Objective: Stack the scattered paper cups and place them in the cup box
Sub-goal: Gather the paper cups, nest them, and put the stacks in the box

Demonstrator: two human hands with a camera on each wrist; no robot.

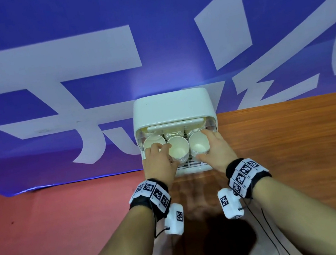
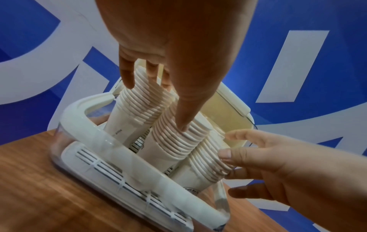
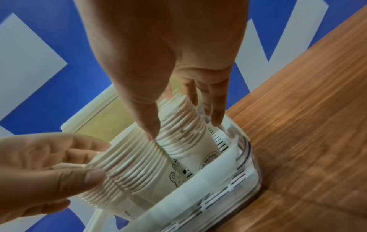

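The white cup box (image 1: 192, 167) stands with its lid (image 1: 170, 107) up. Three stacks of paper cups fill its front row: left (image 1: 151, 143), middle (image 1: 179, 149) and right (image 1: 198, 144). My left hand (image 1: 160, 150) curls its fingers (image 2: 127, 76) round the left stack (image 2: 135, 106), and its thumb presses on the rims of the middle stack (image 2: 172, 146). My right hand (image 1: 209, 145) grips the right stack (image 3: 184, 138), thumb on the inner side and fingers (image 3: 216, 116) on the outer side. The cup bottoms sit inside the box wall (image 3: 218, 164).
More cup stacks (image 1: 174, 135) sit in the back row under the lid. The box rests on a wooden table (image 1: 297, 151), next to a blue banner with white lettering (image 1: 49, 101). A red surface (image 1: 47, 232) lies at the near left.
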